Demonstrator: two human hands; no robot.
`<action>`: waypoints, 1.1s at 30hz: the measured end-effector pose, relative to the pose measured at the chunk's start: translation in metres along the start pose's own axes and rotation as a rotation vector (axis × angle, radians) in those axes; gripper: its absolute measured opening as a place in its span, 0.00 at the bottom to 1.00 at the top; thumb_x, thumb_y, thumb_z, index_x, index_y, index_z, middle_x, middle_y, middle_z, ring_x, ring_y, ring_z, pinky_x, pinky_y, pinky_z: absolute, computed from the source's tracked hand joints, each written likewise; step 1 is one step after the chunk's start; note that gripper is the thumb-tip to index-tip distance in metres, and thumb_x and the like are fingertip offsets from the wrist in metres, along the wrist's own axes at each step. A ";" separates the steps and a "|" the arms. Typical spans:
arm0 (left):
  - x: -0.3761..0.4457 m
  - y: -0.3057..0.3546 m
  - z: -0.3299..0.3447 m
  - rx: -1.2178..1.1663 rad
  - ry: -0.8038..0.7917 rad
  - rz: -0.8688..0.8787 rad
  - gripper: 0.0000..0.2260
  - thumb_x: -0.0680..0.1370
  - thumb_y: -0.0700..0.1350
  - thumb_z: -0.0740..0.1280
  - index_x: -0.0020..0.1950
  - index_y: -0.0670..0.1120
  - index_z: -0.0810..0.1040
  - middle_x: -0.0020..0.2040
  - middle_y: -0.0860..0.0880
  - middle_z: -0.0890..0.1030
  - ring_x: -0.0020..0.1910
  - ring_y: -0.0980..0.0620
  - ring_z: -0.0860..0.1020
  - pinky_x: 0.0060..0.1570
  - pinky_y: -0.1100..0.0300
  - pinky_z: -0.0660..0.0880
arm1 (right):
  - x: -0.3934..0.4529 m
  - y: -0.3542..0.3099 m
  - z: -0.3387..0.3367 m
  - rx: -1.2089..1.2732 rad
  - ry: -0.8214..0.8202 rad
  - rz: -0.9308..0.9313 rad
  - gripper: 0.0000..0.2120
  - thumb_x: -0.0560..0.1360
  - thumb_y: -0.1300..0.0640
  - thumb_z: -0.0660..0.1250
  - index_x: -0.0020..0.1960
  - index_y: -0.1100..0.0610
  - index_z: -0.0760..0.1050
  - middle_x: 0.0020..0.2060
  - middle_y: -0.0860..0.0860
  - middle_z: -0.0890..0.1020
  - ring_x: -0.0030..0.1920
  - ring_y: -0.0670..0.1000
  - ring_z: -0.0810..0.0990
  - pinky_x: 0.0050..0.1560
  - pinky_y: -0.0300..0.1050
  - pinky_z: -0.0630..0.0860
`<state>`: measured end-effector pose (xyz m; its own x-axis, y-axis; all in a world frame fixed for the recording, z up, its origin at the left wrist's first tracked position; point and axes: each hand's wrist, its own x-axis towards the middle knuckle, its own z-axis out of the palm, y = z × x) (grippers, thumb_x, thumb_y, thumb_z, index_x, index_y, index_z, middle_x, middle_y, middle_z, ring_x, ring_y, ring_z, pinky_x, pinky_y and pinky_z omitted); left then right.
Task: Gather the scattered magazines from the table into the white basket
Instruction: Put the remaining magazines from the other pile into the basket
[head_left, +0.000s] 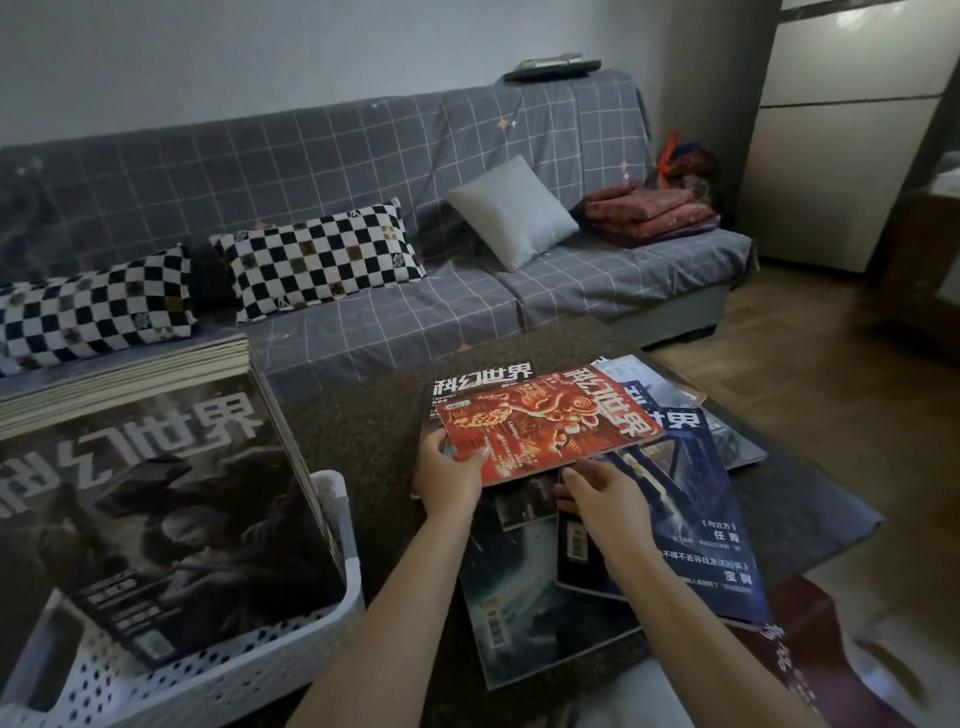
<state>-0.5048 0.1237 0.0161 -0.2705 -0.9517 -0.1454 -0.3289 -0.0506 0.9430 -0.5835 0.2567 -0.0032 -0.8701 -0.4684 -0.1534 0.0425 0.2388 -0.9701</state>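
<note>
Sofa (467, 291): long, draped in grey cloth with a thin pale grid; two black-and-white checkered cushions (317, 260), one plain grey square cushion (511, 210), folded reddish fabric (649, 210) at the far right end.
Worktop (363, 426): low, dark, speckled and matte, set just in front of the sofa.
White basket (208, 670): perforated plastic, rounded corners, at the worktop's left near edge.
Stack in basket (156, 493): thick, flat pile of glossy magazines, dark grey cover on top, title upside down to the camera, long axis running away toward the sofa, far end overhanging the rim.
Scattered magazines (691, 545): thin glossy rectangles overlapping on the worktop's right half, blue and grey covers fanned at differing angles, one blue cover tilted rightward.
Red magazine (545, 431): glossy, red with orange ornament, lifted above the scattered pile, long axis lying left to right, title end pointing right.
Left hand (449, 475): pinching the red magazine's near left corner, thumb on top.
Right hand (597, 493): fingers tucked under the red magazine's near edge; whether gripping or only touching, cannot tell.
</note>
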 end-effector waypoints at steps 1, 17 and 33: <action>-0.005 0.000 0.000 -0.026 -0.014 0.013 0.29 0.72 0.43 0.74 0.70 0.48 0.67 0.67 0.47 0.74 0.63 0.48 0.75 0.61 0.48 0.74 | -0.001 0.000 0.001 -0.001 0.006 -0.001 0.16 0.76 0.54 0.65 0.62 0.57 0.75 0.44 0.48 0.83 0.41 0.45 0.83 0.40 0.42 0.80; -0.084 -0.022 -0.044 0.366 -0.149 0.210 0.20 0.74 0.57 0.69 0.64 0.53 0.74 0.50 0.52 0.82 0.47 0.56 0.79 0.50 0.57 0.76 | -0.040 0.007 0.002 0.236 0.091 0.193 0.17 0.74 0.58 0.68 0.60 0.57 0.70 0.45 0.51 0.78 0.43 0.53 0.80 0.43 0.52 0.80; -0.081 0.023 -0.117 0.112 -0.141 0.259 0.20 0.78 0.49 0.67 0.69 0.47 0.69 0.59 0.48 0.79 0.52 0.50 0.80 0.52 0.50 0.77 | -0.091 -0.016 -0.054 0.505 -0.362 -0.061 0.17 0.69 0.56 0.69 0.57 0.43 0.76 0.50 0.51 0.84 0.50 0.56 0.84 0.46 0.56 0.80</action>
<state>-0.3850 0.1639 0.0843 -0.4780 -0.8770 0.0478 -0.3283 0.2289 0.9164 -0.5314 0.3414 0.0364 -0.6606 -0.7481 -0.0635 0.3020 -0.1873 -0.9347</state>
